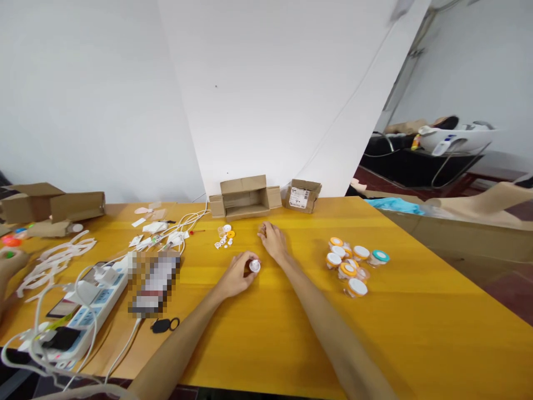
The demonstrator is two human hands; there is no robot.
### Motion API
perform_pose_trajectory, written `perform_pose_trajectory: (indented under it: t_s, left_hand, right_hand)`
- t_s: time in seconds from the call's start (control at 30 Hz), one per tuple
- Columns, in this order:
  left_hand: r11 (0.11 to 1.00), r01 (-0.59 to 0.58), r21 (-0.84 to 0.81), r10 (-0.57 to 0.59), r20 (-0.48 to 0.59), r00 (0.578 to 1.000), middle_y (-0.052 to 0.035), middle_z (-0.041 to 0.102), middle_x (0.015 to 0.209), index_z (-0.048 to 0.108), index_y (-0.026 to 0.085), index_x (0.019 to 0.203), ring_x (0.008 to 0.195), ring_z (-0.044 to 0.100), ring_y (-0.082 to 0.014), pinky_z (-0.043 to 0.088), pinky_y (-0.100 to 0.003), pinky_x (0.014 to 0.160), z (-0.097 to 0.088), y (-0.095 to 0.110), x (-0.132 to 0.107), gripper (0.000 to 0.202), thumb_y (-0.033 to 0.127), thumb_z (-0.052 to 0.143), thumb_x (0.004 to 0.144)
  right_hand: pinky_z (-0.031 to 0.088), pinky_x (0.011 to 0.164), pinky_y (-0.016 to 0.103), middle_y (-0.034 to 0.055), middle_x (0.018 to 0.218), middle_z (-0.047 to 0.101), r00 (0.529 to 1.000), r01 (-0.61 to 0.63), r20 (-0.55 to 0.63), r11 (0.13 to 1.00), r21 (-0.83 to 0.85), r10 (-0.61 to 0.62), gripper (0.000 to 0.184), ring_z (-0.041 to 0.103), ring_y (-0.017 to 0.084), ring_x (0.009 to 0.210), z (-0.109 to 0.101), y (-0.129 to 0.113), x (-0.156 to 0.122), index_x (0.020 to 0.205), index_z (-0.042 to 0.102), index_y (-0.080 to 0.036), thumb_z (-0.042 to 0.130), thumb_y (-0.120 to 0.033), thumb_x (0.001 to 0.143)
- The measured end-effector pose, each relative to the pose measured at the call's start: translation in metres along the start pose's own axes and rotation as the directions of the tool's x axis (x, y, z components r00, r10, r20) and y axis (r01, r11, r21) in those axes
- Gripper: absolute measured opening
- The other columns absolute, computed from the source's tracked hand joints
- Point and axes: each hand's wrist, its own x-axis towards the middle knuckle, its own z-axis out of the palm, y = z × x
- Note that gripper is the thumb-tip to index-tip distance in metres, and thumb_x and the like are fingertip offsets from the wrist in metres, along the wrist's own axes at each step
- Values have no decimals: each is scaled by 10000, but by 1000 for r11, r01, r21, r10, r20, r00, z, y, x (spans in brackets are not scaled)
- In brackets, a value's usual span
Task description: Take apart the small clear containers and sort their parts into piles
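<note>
My left hand (238,273) rests on the yellow table (291,328) with its fingers curled around a small jar with a white lid (254,266). Just beyond it, my right hand (271,239) lies on the table with its fingers bent and bunched at the tips; whether anything small is pinched there is hidden. A scatter of small white and orange parts (225,235) lies just left of the right hand. A cluster of small jars with orange, white and teal lids (352,264) stands to the right of both hands.
An open cardboard box (245,197) and a smaller box (302,195) sit at the back edge. White cables (175,233), a power strip (89,311) and cardboard boxes (52,203) crowd the left. Another person's hand (10,261) shows at the far left.
</note>
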Motion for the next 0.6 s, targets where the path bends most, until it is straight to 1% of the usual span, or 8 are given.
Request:
perform_pose_trajectory:
  t_s: [0.17, 0.27, 0.37, 0.43, 0.5, 0.57, 0.6]
  left_hand:
    - [1000, 8, 0, -8, 17, 1000, -24, 661, 1009, 588, 221, 1048, 942, 589, -194, 438, -318, 886, 0, 1, 0, 305, 77, 565, 780]
    - [1000, 14, -13, -14, 22, 1000, -27, 656, 1019, 587, 220, 1041, 955, 588, -196, 441, -320, 891, 0, 3, 0, 310, 72, 569, 769]
    - [999, 30, -24, -30, 11, 999, -30, 645, 1023, 591, 220, 1034, 955, 581, -202, 445, -325, 890, -1, 6, 0, 297, 113, 625, 758]
    - [999, 32, -32, -32, -6, 999, -29, 635, 989, 596, 216, 996, 932, 574, -201, 446, -327, 884, -2, 8, 1, 230, 168, 649, 777]
    - [999, 24, -43, -25, -25, 999, -25, 620, 930, 601, 212, 925, 896, 567, -195, 448, -320, 865, -3, 11, 3, 118, 207, 631, 811]
    - [998, 20, -62, -22, -37, 999, -21, 604, 879, 603, 207, 860, 855, 562, -188, 454, -308, 827, -4, 12, 4, 35, 223, 612, 831]
    - [997, 20, -77, -23, -38, 999, -20, 599, 862, 604, 204, 839, 836, 561, -185, 457, -303, 809, -4, 13, 5, 27, 231, 608, 837]
  right_hand:
    - [481, 898, 365, 99, 1075, 725, 1000, -15, -9, 999, -49, 14, 275, 655, 257, 1073, -1, 0, 0, 1136, 567, -231, 614, -149, 878]
    - [481, 901, 365, 124, 1128, 707, 1000, -26, -20, 994, -109, 24, 307, 646, 261, 1090, -4, -1, -7, 1191, 544, -203, 604, -172, 892]
    - [483, 892, 353, 134, 1140, 696, 1000, -20, -19, 988, -154, 17, 310, 641, 261, 1088, -7, -1, -18, 1199, 540, -182, 581, -154, 893]
    - [487, 884, 355, 135, 1127, 697, 1000, 4, -18, 986, -165, -7, 309, 639, 263, 1079, -9, 1, -28, 1202, 542, -182, 565, -156, 895]
    - [493, 887, 369, 136, 1121, 697, 998, 54, -9, 987, -152, -56, 311, 639, 265, 1066, -10, 4, -40, 1211, 545, -188, 547, -164, 901]
    - [496, 911, 400, 149, 1135, 691, 993, 119, 13, 987, -106, -118, 331, 639, 273, 1068, -12, 7, -54, 1228, 551, -183, 532, -157, 899]
    - [495, 930, 419, 157, 1152, 685, 988, 151, 26, 986, -67, -150, 350, 635, 278, 1083, -13, 8, -61, 1242, 551, -179, 528, -150, 893]
